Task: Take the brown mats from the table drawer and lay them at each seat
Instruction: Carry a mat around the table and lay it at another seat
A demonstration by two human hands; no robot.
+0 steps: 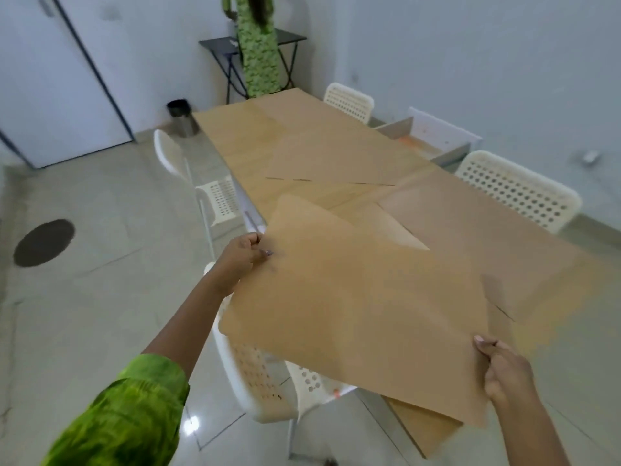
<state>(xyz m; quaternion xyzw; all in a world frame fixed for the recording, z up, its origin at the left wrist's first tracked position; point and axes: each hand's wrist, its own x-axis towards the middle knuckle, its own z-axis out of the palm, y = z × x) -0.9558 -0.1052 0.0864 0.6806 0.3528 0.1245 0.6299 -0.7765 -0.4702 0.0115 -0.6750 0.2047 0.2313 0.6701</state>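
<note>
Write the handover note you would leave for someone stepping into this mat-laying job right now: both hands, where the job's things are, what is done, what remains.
Left hand: gripping the far left corner of a brown mat.
Right hand: gripping the same mat's near right edge. The mat is held in the air over the table's near left corner, above a white chair.
Laid already: one mat mid-table, one on the right side by a white chair.
Table drawer: open on the right side; contents unclear.
Left: lay the held mat at this seat, then cover any seats without a mat.
</note>
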